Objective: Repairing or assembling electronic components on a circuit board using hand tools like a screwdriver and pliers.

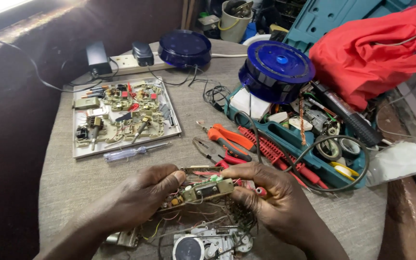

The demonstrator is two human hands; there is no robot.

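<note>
1. Presently, my left hand (145,190) and my right hand (270,197) both pinch a small circuit board (203,188), fingers closed on its opposite ends, above the grey table (63,178).
2. Loose wires trail from the board to a metal mechanism (208,243) just below it.
3. Orange-handled pliers (222,144) lie just beyond my right hand.
4. A clear-handled screwdriver (131,152) rests beside a parts tray (80,151), near my left hand.
5. A teal toolbox (290,139) sits right of the pliers.
</note>
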